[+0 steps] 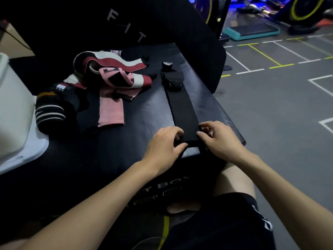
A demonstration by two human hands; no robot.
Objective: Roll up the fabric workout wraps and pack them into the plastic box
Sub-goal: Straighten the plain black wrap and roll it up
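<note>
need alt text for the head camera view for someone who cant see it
Both hands, the left hand and right hand, pinch the near end of a long black wrap laid flat on a black padded box. Unrolled pink, maroon and white wraps lie in a heap further left, beside a white plastic box at the frame edge.

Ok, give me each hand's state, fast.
Left hand: pinching the near end of the black wrap.
Right hand: pinching the same end from the other side.

gym | aerobic step [251, 32]; taped floor lines [259, 53]; padded plyo box [126, 141]
</note>
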